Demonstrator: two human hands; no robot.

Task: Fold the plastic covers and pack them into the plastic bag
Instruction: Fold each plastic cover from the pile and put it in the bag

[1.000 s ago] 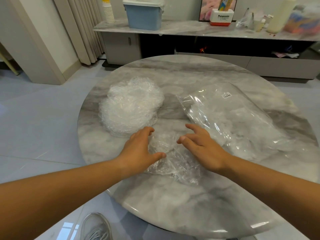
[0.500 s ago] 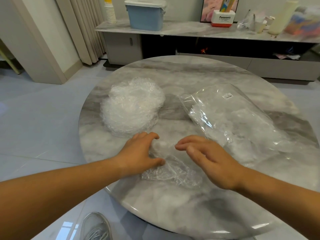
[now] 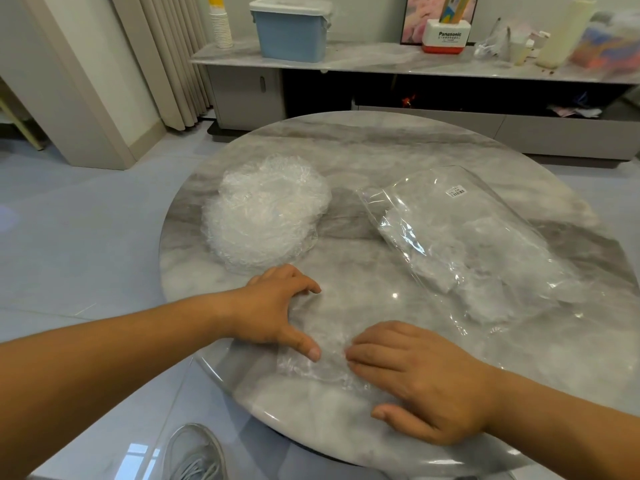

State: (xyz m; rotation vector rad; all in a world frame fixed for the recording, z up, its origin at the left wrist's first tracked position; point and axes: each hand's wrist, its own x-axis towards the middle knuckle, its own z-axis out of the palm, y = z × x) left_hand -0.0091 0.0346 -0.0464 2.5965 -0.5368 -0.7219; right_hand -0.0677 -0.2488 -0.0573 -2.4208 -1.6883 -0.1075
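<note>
One clear crinkled plastic cover (image 3: pixel 325 348) lies flat on the round marble table (image 3: pixel 398 147) near its front edge. My left hand (image 3: pixel 277 306) rests on the cover's left side, fingers spread and thumb pressing down. My right hand (image 3: pixel 426 379) lies flat on its right side with straight fingers pressing it. A heap of unfolded plastic covers (image 3: pixel 266 213) sits at the table's left. The clear plastic bag (image 3: pixel 467 237), with a small white label and some folded covers inside, lies at the right.
Behind the table runs a low marble-topped cabinet (image 3: pixel 381 60) with a blue lidded box (image 3: pixel 291 29), stacked paper cups (image 3: pixel 221 29) and a red-and-white box (image 3: pixel 446 36). Curtains (image 3: pixel 169 57) hang at the back left. My grey shoe (image 3: pixel 194 452) shows on the floor below.
My right hand came down toward me and now lies flat on the cover; before it hovered with curled fingers. The cover is flatter and pulled nearer the table's front edge. The left hand stayed on it.
</note>
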